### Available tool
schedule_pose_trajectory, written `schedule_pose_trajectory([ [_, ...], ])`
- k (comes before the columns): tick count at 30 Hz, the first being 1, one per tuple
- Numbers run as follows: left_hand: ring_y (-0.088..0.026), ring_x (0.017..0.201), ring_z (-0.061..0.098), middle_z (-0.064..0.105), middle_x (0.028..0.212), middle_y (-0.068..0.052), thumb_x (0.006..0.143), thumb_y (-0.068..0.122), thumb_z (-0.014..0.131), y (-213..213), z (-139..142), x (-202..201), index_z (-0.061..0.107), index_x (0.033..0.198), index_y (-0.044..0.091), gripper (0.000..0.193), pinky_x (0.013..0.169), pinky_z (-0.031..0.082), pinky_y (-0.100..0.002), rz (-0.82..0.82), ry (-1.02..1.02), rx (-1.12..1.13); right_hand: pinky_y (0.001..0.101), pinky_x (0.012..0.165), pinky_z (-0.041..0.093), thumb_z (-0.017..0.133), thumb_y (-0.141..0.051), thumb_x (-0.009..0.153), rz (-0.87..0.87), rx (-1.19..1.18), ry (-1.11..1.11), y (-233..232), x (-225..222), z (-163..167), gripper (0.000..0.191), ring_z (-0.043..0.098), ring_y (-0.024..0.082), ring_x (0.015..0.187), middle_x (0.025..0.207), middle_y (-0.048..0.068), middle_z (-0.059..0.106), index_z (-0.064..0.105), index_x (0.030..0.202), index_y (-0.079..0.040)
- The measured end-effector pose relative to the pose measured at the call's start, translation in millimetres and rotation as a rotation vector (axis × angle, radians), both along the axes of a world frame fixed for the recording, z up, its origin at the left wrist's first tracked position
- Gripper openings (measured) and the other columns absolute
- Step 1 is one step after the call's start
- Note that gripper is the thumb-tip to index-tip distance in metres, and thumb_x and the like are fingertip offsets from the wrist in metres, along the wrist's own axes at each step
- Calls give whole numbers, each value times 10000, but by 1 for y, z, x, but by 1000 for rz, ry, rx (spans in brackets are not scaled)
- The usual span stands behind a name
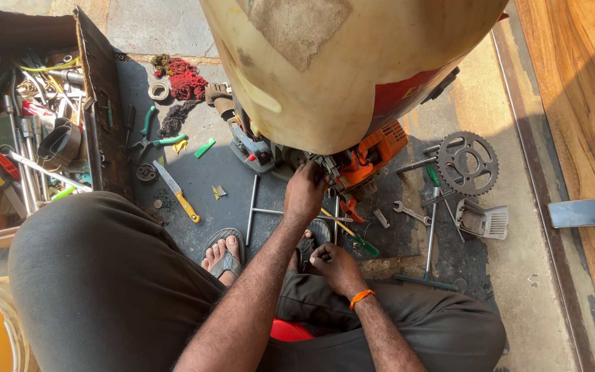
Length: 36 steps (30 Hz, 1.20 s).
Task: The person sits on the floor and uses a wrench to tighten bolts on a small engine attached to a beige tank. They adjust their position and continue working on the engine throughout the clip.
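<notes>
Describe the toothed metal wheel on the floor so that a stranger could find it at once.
Start at the big cream tank with the orange engine beneath it. Just right of the engine lies the grey sprocket, flat on the floor. It alone is round, toothed and pierced; its neighbours are long tools.

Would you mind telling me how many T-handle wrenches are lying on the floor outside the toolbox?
2. One T-handle wrench lies left of the left hand; a second T-handle wrench lies right of the right hand, below the sprocket. More may be hidden in the toolbox.
</notes>
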<state>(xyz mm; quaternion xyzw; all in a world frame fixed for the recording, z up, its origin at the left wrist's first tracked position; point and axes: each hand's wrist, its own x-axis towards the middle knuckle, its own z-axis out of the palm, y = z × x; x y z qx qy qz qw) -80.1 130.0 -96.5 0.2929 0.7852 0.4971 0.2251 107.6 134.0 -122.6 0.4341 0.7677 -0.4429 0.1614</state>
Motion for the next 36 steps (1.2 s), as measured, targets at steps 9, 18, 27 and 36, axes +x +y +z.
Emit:
schedule_pose_trajectory([
  [9, -347, 971, 681, 657, 1057, -169, 961, 301, 712, -5, 10, 3, 692, 1054, 47, 272, 828, 545, -476, 63, -65, -72, 374, 857, 570, 716, -303, 924, 35, 31, 3, 1, 1, -6, 226, 709, 176, 916, 985, 51, 752, 711, 1020, -99],
  [18, -347, 1006, 707, 700, 1063, -189, 938, 230, 698, 8, -9, -2, 637, 1076, 7, 269, 885, 560, -472, 33, -133, -52, 371, 838, 582, 700, -298, 931, -2, -6, -21, 0, 1, 2, 214, 713, 177, 891, 965, 55, 752, 710, 1019, -103],
  [27, -403, 1038, 665, 649, 1126, -205, 911, 218, 724, 0, 6, 5, 627, 1066, 13, 275, 867, 546, -506, 51, -17, -49, 372, 855, 572, 699, -301, 934, 52, 30, -11, 0, 1, -5, 221, 709, 174, 918, 998, 47, 747, 709, 1029, -101],
  [36, -378, 1047, 676, 674, 1136, -187, 981, 303, 672, 3, -7, 0, 664, 1099, 34, 294, 887, 541, -499, -29, -35, -108, 372, 827, 575, 708, -294, 917, 8, 16, 17, 0, 0, 1, 221, 713, 183, 867, 935, 57, 757, 715, 1007, -93],
])
